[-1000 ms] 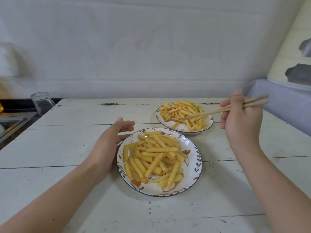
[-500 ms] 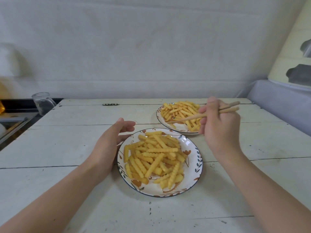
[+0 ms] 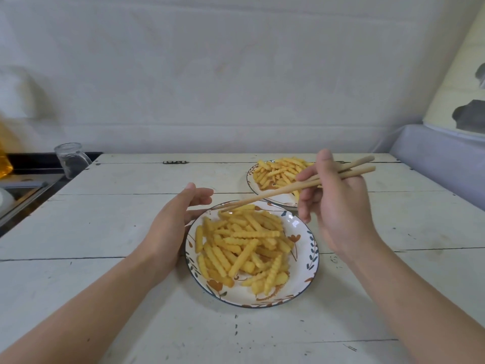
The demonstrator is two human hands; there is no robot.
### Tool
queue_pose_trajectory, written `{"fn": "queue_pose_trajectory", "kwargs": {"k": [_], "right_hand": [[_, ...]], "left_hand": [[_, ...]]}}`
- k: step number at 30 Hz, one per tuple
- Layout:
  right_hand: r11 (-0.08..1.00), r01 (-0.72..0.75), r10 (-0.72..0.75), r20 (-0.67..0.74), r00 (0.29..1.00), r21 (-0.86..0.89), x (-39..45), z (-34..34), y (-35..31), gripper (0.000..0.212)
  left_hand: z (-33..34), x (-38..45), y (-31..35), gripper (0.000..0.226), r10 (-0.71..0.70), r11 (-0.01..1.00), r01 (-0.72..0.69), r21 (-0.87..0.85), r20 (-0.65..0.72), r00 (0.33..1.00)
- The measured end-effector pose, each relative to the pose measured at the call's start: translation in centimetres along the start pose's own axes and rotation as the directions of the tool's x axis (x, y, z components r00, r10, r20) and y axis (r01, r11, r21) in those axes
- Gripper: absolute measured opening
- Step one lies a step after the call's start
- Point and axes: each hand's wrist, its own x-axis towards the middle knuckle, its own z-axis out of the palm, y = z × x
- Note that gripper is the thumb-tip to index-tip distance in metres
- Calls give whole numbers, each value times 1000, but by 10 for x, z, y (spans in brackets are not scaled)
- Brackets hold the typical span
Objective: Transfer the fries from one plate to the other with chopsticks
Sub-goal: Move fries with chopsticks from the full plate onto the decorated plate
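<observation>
My right hand grips pale wooden chopsticks, tips nearly closed, empty over crinkle-cut yellow fries on near floral plate; left hand open beside; slick fry could drop onto counter.

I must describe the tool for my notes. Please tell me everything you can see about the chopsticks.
The chopsticks are a pair of plain, pale sticks that look like wood. The right hand holds them near their thick ends, which stick out past it to the right. They slant down to the left, passing over the far plate, and the tips are close together at the far edge of the near plate, by a fry.
</observation>
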Motion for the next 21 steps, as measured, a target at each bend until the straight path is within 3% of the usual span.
{"fn": "queue_pose_trajectory", "kwargs": {"k": [4,7,12,18,21], "right_hand": [[994,93,-104,-209,972,-65,16,-22,-7,49],[940,173,-261,-295,919,-293,25,-40,-5,45],[831,238,-405,-253,879,-504,30,-53,-5,47],[628,367,-521,-21,853,-686,29,-48,5,56],[641,362,-501,-12,865,-677,28,-47,7,54]], "left_hand": [[1,1,0,46,-3,1000,3,2,-6,1000],[1,1,-1,45,-5,1000,5,-2,-9,1000],[1,0,-2,45,-6,1000,6,-8,-8,1000],[2,-1,-1,45,-5,1000,5,-9,-4,1000],[1,0,0,44,-8,1000,8,-4,3,1000]]}}
